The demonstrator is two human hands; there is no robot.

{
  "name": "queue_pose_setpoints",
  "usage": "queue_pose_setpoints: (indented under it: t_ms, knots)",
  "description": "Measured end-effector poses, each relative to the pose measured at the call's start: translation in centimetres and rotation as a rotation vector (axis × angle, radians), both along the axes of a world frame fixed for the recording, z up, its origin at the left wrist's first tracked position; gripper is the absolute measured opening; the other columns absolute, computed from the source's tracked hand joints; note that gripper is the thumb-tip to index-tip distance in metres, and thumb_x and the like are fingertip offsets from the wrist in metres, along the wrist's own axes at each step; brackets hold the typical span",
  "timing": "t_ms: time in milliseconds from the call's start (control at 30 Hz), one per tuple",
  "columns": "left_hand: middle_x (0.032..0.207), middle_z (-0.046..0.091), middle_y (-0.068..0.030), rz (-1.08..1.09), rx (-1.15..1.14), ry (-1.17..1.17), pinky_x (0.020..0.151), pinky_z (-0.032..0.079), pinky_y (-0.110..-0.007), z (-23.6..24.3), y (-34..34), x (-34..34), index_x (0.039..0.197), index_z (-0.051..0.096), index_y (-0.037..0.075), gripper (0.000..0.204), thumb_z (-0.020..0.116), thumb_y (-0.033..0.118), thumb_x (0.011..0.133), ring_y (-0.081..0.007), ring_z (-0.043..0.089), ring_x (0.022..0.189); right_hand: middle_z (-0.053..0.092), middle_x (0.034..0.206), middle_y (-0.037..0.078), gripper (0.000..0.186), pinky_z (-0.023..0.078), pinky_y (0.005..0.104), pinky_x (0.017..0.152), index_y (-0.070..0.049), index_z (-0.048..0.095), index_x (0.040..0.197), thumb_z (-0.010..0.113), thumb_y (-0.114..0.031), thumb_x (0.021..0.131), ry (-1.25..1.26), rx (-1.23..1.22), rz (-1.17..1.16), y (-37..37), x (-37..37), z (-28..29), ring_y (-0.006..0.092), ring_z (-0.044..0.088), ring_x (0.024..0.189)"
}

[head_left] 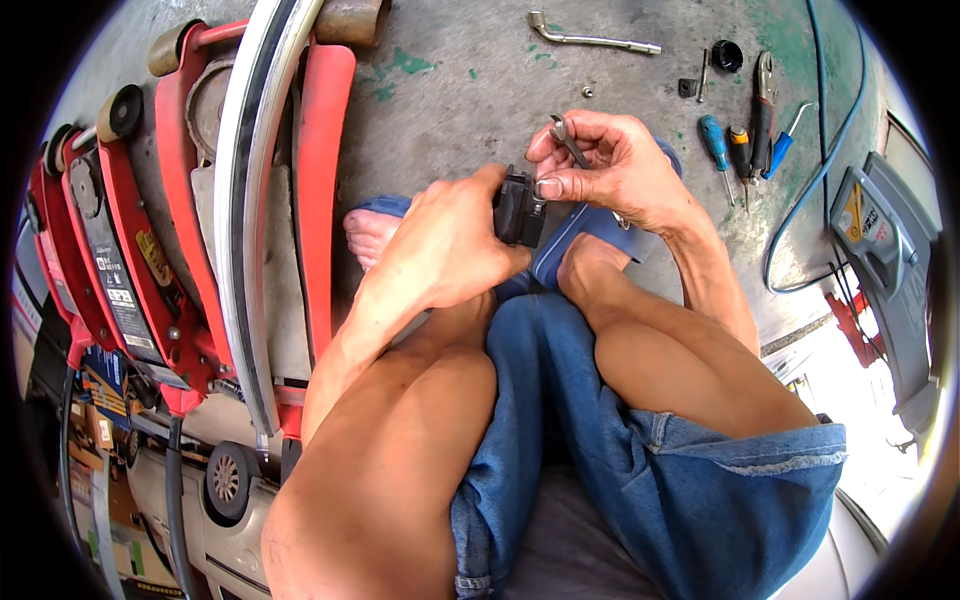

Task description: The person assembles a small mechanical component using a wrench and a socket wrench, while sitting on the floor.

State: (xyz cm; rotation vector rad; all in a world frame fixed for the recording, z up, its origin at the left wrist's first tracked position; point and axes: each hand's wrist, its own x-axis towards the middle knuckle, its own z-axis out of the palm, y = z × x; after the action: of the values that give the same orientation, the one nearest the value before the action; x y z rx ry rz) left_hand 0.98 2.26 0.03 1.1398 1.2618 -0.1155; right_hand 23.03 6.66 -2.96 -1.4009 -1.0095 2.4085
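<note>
My left hand (440,235) is closed around a small black block-shaped part (516,212), held above the floor between my feet. A small metal fastener (539,200) sticks out of the part's right side. My right hand (632,178) has its thumb tip at that fastener, and its fingers are curled around a small open-end wrench (568,140) whose jaw points up and away. The rest of the wrench is mostly hidden in my palm. Whether the thumb presses on the fastener or only rests by it, I cannot tell.
An L-shaped socket wrench (600,41) and a small nut (588,92) lie on the concrete ahead. Rightward are a blue screwdriver (713,142), locking pliers (765,100), a black cap (727,56) and a blue hose (850,150). Red floor jacks (325,190) and a curved silver-black strip (240,200) stand left.
</note>
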Motion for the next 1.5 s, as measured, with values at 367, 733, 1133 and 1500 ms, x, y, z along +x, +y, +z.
queue_pose_setpoints:
  t_ms: [367, 733, 1133, 1500]
  knots:
    - [0.089, 0.07, -0.0306, 0.054, 0.024, -0.012, 0.08, 0.053, -0.051, 0.1, -1.1, -0.2, 0.111, 0.062, -0.009, 0.054, 0.079, 0.017, 0.066, -0.0504, 0.068, 0.09, 0.071, 0.099, 0.005, 0.033, 0.057, 0.0275, 0.09, 0.005, 0.07, 0.115, 0.084, -0.001, 0.086, -0.013, 0.039, -0.009, 0.0, 0.0, 0.8, 0.011, 0.066, 0.095]
    - [0.086, 0.071, -0.0253, 0.053, 0.005, -0.035, 0.077, 0.053, -0.046, 0.7, -1.5, 0.0, 0.111, 0.063, -0.007, 0.053, 0.079, 0.015, 0.066, -0.0409, 0.07, 0.082, 0.071, 0.103, 0.005, 0.033, 0.057, 0.0283, 0.089, 0.003, 0.07, 0.113, 0.085, 0.002, 0.083, 0.094, 0.024, 0.024, -0.5, 0.3, 0.4, 0.0113, 0.067, 0.095]
    - [0.082, 0.069, -0.0234, 0.064, 0.063, -0.057, 0.074, 0.052, -0.045, 0.7, -1.6, 0.2, 0.11, 0.062, -0.006, 0.051, 0.079, 0.015, 0.066, -0.0389, 0.068, 0.078, 0.071, 0.1, 0.005, 0.03, 0.057, 0.0276, 0.089, 0.003, 0.07, 0.111, 0.084, 0.001, 0.085, 0.097, 0.075, 0.074, -0.3, 0.6, 0.9, 0.0117, 0.068, 0.094]
    - [0.082, 0.069, -0.0255, 0.07, 0.069, -0.049, 0.074, 0.052, -0.047, 0.8, -1.2, 0.1, 0.106, 0.062, -0.007, 0.049, 0.079, 0.016, 0.066, -0.0432, 0.068, 0.08, 0.072, 0.1, 0.004, 0.029, 0.057, 0.0287, 0.092, 0.003, 0.07, 0.113, 0.082, 0.001, 0.087, 0.079, 0.076, 0.014, -0.2, 0.4, 1.8, 0.0115, 0.067, 0.096]
